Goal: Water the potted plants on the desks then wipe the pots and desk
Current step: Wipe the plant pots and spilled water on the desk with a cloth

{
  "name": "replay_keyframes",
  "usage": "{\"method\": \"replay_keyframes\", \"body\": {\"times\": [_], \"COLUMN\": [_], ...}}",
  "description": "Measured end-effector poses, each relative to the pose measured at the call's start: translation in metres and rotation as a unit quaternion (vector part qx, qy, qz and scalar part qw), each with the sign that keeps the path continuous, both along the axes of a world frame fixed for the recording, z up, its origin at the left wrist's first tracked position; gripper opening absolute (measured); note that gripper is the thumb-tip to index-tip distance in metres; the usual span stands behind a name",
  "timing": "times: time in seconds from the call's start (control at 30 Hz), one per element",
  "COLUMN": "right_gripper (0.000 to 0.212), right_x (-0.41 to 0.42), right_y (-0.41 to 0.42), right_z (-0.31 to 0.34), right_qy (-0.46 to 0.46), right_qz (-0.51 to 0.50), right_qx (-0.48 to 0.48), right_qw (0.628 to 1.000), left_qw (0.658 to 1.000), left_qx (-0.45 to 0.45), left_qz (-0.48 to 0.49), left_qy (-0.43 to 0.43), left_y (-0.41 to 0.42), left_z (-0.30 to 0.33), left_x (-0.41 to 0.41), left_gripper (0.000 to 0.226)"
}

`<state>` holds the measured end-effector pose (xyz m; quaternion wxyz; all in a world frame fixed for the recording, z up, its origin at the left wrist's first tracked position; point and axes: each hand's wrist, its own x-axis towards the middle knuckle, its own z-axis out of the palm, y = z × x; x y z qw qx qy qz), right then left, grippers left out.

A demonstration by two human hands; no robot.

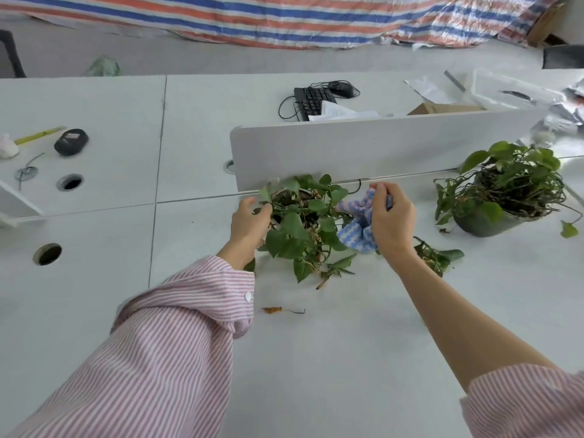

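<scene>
A small potted plant with trailing green leaves stands on the white desk in front of the divider panel. My left hand grips the left side of its pot, which the leaves mostly hide. My right hand holds a crumpled blue and white cloth against the plant's right side. A second, bigger plant in a dark grey pot stands further right, apart from both hands.
A white divider panel runs behind the plants. Loose leaves and a dry leaf lie on the desk. Cable holes open at the left. A keyboard, a mouse and papers lie beyond the divider.
</scene>
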<state>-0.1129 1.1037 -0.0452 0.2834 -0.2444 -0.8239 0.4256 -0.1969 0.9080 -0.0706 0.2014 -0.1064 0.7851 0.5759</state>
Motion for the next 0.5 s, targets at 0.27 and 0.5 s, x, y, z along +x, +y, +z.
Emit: {"method": "replay_keyframes", "body": {"times": [0.27,0.5], "right_gripper": [0.026,0.031], "right_x": [0.063,0.100], "right_y": [-0.001,0.011], "right_z": [0.003,-0.094], "right_qy": [0.022,-0.163], "right_qz": [-0.013,0.024], "right_qx": [-0.038,-0.035], "right_qw": [0.999,0.986], "left_qw": [0.943,0.922], "left_qx": [-0.138,-0.336], "left_qz": [-0.010,-0.124], "left_qy": [0.303,0.150], "left_y": [-0.028,-0.017], "left_z": [0.012,-0.081], "left_x": [0.089,0.157], "left_gripper": [0.043,0.064]}}
